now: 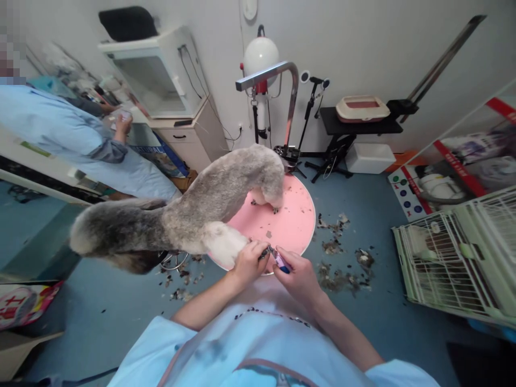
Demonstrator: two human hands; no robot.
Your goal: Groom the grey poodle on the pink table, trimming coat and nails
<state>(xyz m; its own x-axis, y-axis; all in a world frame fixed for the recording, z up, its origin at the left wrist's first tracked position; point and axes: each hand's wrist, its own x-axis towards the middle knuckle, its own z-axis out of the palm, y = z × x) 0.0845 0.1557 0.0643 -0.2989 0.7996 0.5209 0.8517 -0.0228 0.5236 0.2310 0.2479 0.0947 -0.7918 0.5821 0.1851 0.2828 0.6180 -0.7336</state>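
A grey dog (217, 180) with short-clipped fur stands on a round pink grooming table (294, 215), its head toward the left. My left hand (250, 263) is closed around the dog's front paw (264, 252), whose dark claws show at the fingertips. In my right hand (298, 271) is a pair of nail clippers (281, 262) with blue and lilac handles. The clippers' metal tip is right at the claws; whether it touches one I cannot tell. Small tufts of fur lie on the table top.
Behind the table rises a metal grooming arm (292, 97), near a white dryer (261, 54). Another person in blue (80, 129) stands at the left by a cabinet (193, 129). Cut fur (338, 277) litters the floor. A wire cage (447, 258) is at the right.
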